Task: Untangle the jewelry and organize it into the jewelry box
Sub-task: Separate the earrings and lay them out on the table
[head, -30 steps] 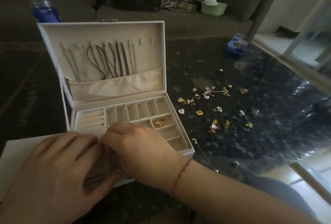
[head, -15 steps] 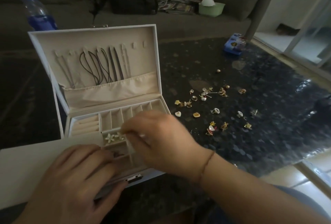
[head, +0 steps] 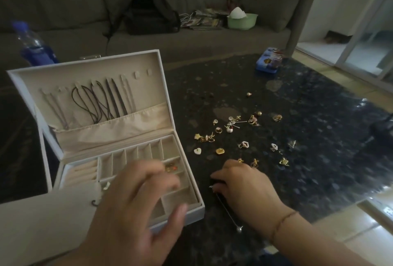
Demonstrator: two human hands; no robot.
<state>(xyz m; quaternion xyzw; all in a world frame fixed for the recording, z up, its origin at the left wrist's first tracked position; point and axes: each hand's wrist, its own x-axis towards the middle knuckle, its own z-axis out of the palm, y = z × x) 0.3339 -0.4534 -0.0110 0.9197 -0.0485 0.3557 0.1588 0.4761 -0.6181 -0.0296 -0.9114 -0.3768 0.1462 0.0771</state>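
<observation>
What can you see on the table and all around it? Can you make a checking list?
Surface: dark speckled table, glossy.
Job's things: white jewelry box open, cords hanging in its lid; gold piece in one compartment; loose earrings and charms scattered to the box's right; thin chain with a pearl end beside the box.
Clutter: blue tin, water bottle.
Hands: left hand open over the box, blurred; right hand on the table at the chain, grip unclear.
Cables: nothing seen.
Surroundings: sofa with black bag, green bowl.
</observation>
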